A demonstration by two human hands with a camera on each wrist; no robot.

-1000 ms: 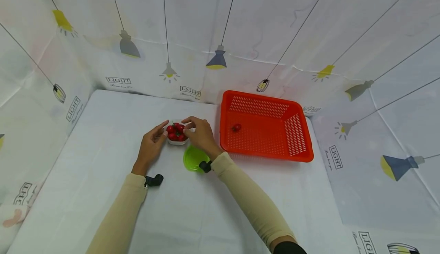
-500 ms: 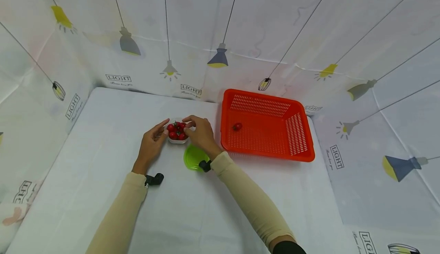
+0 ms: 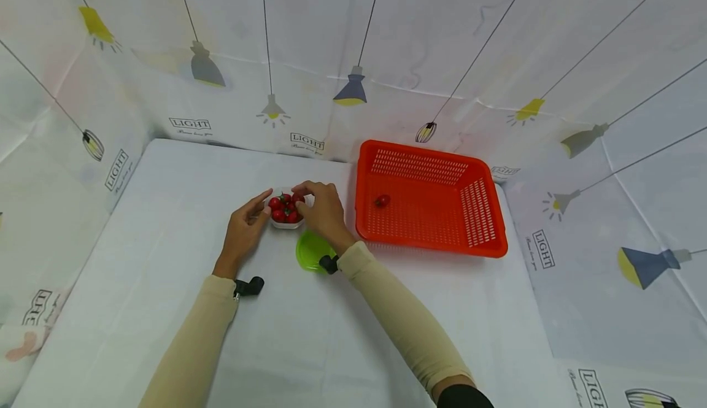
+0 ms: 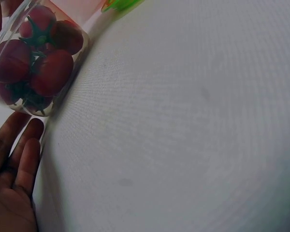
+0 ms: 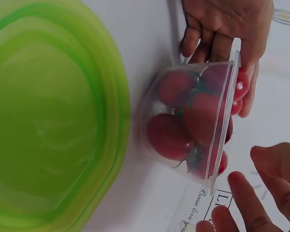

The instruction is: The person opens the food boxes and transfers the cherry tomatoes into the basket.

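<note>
A clear plastic tub (image 5: 150,125) stands on the white table, heaped with several red cherry tomatoes (image 3: 284,209) that have green stems. My left hand (image 3: 243,231) is at the tub's left side. In the left wrist view its fingers (image 4: 26,166) reach toward the tub's wall, fairly straight. My right hand (image 3: 326,211) hovers at the tub's right side. The right wrist view shows its thumb and fingers (image 5: 246,200) spread apart by the rim, with nothing between them. Below the right hand lies a shallow green plastic dish (image 5: 43,111), partly covered by the wrist in the head view.
To the right sits a red perforated basket (image 3: 425,243) with a single cherry tomato (image 3: 382,200) inside. A white sheet printed with lamps (image 3: 349,92) rises behind the table (image 3: 309,334). Each wrist carries a black camera mount (image 3: 250,286).
My right fingers have shifted slightly at the tub's right edge, and a tomato there shows more. The left hand stays in place; the head view has tilted a little.
</note>
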